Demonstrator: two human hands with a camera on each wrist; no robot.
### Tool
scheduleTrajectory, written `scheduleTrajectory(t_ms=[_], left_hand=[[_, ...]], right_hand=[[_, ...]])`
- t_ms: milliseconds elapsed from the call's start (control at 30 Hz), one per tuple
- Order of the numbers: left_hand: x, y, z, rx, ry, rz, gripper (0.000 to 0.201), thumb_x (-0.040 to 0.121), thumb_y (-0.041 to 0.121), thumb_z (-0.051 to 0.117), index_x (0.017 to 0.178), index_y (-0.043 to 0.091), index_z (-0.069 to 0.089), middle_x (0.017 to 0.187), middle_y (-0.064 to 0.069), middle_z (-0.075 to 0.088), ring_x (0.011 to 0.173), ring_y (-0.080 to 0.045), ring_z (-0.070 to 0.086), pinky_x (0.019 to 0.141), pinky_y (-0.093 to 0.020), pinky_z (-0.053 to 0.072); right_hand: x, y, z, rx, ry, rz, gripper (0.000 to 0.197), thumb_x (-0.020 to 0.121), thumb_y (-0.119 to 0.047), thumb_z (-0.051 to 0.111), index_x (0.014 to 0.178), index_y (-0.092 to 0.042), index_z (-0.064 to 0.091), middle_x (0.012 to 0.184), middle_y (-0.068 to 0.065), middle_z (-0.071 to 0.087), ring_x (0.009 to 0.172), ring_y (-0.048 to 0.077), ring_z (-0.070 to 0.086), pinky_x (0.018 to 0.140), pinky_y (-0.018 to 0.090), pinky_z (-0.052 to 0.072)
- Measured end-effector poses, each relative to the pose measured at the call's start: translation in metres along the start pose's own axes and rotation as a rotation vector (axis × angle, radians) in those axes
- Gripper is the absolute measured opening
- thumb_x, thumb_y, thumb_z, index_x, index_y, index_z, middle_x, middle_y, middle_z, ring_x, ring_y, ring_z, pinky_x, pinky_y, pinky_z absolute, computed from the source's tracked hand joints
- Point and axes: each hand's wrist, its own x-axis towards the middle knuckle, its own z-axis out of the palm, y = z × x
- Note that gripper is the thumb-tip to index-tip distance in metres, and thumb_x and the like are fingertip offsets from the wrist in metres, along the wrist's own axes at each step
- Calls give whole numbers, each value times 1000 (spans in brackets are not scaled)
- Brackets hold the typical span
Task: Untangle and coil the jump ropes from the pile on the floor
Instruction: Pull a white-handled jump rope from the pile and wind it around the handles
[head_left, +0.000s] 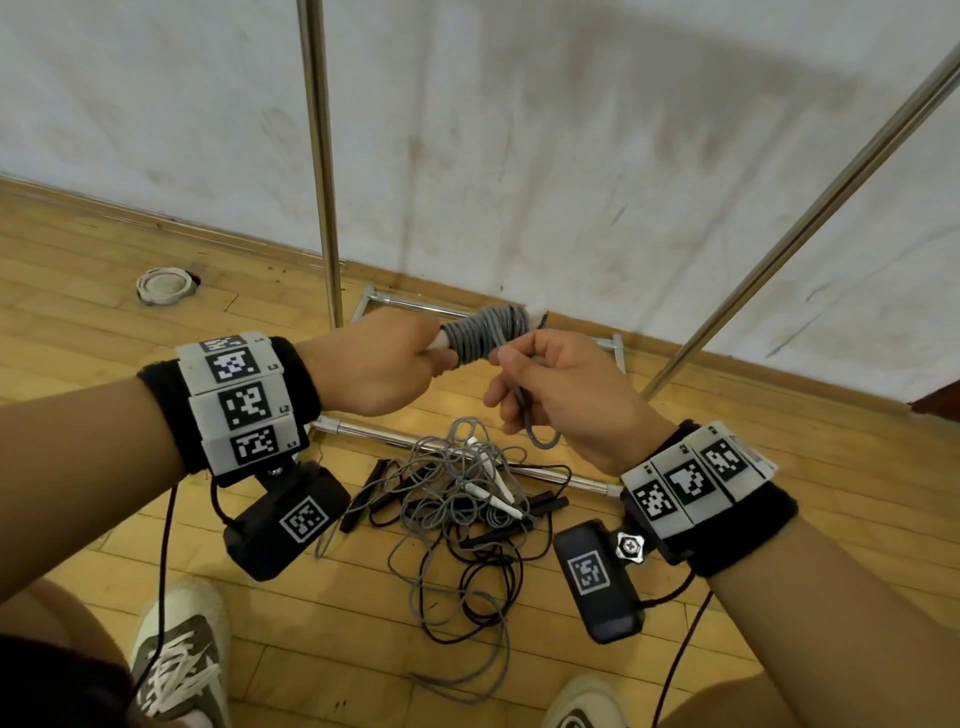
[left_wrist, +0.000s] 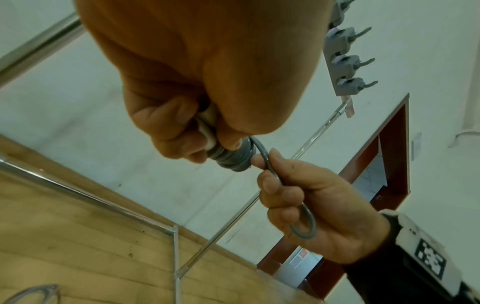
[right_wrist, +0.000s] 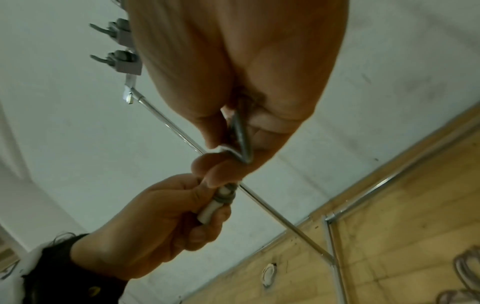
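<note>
My left hand (head_left: 384, 364) grips the white handles (left_wrist: 206, 127) of a grey jump rope, whose cord is wound in a tight coil (head_left: 485, 332) around them. My right hand (head_left: 550, 384) pinches the last loose loop of grey cord (left_wrist: 302, 226) just right of the coil; the loop hangs below the fist (head_left: 540, 431). In the right wrist view the cord (right_wrist: 242, 131) runs through the curled right fingers, and the left hand (right_wrist: 166, 218) holds the handles (right_wrist: 210, 209). On the floor below lies the tangled pile (head_left: 467, 504) of grey and black ropes with white and black handles.
A chrome rack frame stands over the pile: an upright pole (head_left: 322, 156), a slanted pole (head_left: 810, 208) and base bars (head_left: 395, 436) on the wooden floor. A round floor fitting (head_left: 163, 286) sits far left. My shoes (head_left: 182, 660) are near the pile. A stained white wall is behind.
</note>
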Motion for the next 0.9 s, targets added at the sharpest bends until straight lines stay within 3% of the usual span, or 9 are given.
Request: scheduleTrajectory(t_ms=[100, 267, 367, 500, 600, 767, 900], left_hand=[[-1, 1, -3, -152, 57, 7, 24, 101, 30, 46, 88, 14, 57, 76, -2, 66, 59, -11, 56, 51, -20, 42], [-8, 2, -3, -359, 19, 22, 24, 102, 27, 45, 87, 13, 55, 69, 3, 62, 55, -11, 55, 54, -29, 46], [-14, 1, -7, -502, -65, 95, 24, 103, 25, 44, 87, 10, 53, 67, 1, 59, 53, -16, 51, 49, -28, 41], [-17, 0, -8, -635, -130, 122, 21, 103, 25, 44, 89, 11, 51, 64, 0, 56, 51, -15, 47, 45, -23, 38], [-16, -1, -6, -677, -156, 92, 22, 104, 21, 43, 88, 9, 51, 64, -2, 56, 48, -14, 45, 43, -22, 35], [-17, -3, -7, -741, -240, 117, 23, 96, 31, 46, 85, 11, 51, 64, -6, 56, 45, -13, 46, 41, -21, 33], [-16, -2, -8, -736, -279, 99, 31, 91, 38, 48, 83, 8, 52, 60, -8, 56, 45, -18, 45, 42, -23, 33]], right_hand=[[-1, 3, 1, 68, 23, 18, 25, 98, -29, 57, 91, -7, 65, 65, 8, 69, 51, 13, 60, 45, 25, 49], [2, 9, -3, 41, 35, 54, 36, 87, -49, 63, 71, -18, 73, 57, 3, 62, 44, 9, 46, 42, 22, 37], [4, 9, -7, 10, 70, 6, 42, 72, -56, 70, 79, -14, 72, 55, -3, 52, 45, 10, 37, 41, 23, 32], [7, 4, -16, -8, 117, -160, 35, 65, -42, 77, 92, -21, 71, 67, -12, 53, 65, 11, 42, 58, 25, 40], [7, 2, -18, 29, 106, -191, 40, 62, -34, 81, 97, -18, 70, 76, 0, 47, 75, 20, 39, 71, 36, 37], [6, 2, -27, 72, 118, -212, 42, 59, -24, 83, 98, -17, 68, 82, -1, 53, 80, 12, 50, 76, 29, 47], [2, 3, -29, 58, 56, -271, 43, 72, -5, 81, 111, -11, 64, 95, 9, 59, 86, 17, 54, 80, 32, 52]])
